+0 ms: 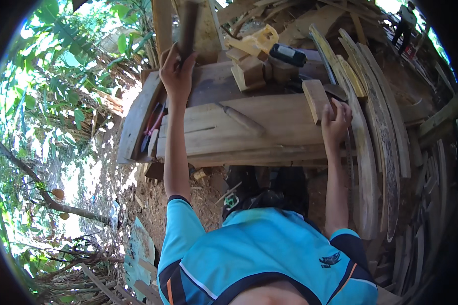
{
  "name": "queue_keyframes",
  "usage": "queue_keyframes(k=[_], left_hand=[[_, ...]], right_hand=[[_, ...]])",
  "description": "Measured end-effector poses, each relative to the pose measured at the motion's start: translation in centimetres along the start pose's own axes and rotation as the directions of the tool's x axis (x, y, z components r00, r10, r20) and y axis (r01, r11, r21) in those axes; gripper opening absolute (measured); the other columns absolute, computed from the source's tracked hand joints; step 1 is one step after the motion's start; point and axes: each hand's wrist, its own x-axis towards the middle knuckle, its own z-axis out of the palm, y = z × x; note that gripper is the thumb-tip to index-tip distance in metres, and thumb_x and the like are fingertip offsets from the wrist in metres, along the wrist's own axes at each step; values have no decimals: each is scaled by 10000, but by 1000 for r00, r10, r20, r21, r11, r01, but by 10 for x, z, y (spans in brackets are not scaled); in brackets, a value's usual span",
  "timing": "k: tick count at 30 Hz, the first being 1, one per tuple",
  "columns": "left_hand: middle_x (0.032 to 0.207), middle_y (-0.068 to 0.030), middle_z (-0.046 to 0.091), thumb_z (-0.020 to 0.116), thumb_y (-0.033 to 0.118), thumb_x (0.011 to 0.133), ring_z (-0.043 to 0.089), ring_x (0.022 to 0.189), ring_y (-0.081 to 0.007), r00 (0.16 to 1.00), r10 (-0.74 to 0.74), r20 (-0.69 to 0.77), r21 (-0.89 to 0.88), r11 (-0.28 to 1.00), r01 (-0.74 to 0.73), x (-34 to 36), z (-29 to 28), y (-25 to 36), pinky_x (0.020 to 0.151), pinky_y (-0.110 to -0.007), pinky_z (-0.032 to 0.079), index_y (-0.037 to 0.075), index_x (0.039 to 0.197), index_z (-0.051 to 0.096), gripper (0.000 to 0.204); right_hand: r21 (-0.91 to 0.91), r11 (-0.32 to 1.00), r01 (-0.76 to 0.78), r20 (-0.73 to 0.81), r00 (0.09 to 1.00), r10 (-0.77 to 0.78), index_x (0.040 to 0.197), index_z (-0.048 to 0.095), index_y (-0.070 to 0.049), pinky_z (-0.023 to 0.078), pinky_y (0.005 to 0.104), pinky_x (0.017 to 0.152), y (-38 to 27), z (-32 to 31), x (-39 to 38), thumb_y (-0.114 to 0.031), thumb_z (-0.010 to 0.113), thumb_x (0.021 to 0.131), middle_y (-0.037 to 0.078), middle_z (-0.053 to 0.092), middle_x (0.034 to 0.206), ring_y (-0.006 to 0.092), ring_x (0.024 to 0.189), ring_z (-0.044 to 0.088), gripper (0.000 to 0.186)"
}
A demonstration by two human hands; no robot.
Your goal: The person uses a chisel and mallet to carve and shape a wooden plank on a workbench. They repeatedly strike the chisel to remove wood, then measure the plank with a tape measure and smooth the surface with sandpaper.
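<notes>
My left hand (178,73) is raised over the far left of the wooden bench, closed around a long dark stick (189,23), blurred at its upper end. My right hand (335,119) rests at the bench's right, fingers curled at the end of a short pale wood block (314,97); a dark object (334,91), too unclear to name, lies just behind it. A round wooden tool (241,118) lies diagonally on the broad plank (280,142) between my hands. A yellow tool with a black end (262,41) and several wood blocks (248,73) sit at the back.
Red-handled tools (155,122) lie at the bench's left. Long rough boards (369,152) lean along the right, with scrap wood (310,23) behind. A person (406,25) stands at the far upper right. Foliage and a branch (46,195) border the left.
</notes>
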Motion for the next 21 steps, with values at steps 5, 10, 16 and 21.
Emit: queue_keyframes(k=[5,10,16,21], left_hand=[[959,-80,547,689,99,664,601,778,-204,807,288,515,-37,948,-315,-62,29,115,610,-287,491,43,1056,596,407],[958,-15,547,640,194,716,572,831,-147,564,321,761,-118,923,-365,-152,86,145,678,-306,477,184,1098,598,384],[997,-21,549,727,267,640,519,950,-218,733,220,644,-1,958,-286,-158,71,111,821,-388,402,195,1045,615,427],[1174,-102,460,710,396,681,424,1111,-303,801,-214,560,515,847,-134,-140,-11,30,945,-424,314,202,1178,539,560]], right_hand=[[824,469,-317,221,943,250,1134,529,-33,367,356,884,-85,-45,-22,-305,630,793,73,509,1058,213,1030,465,448],[899,-268,-346,438,729,527,819,512,-71,410,351,880,-77,-77,-40,-277,579,822,36,497,772,152,822,493,217],[971,-188,-145,234,446,864,676,429,-108,451,323,689,-29,-98,-44,-204,576,814,5,408,573,135,578,457,223],[984,-13,-175,98,483,870,778,429,-111,421,280,596,-13,-103,-28,-334,616,825,6,429,615,123,579,450,295]])
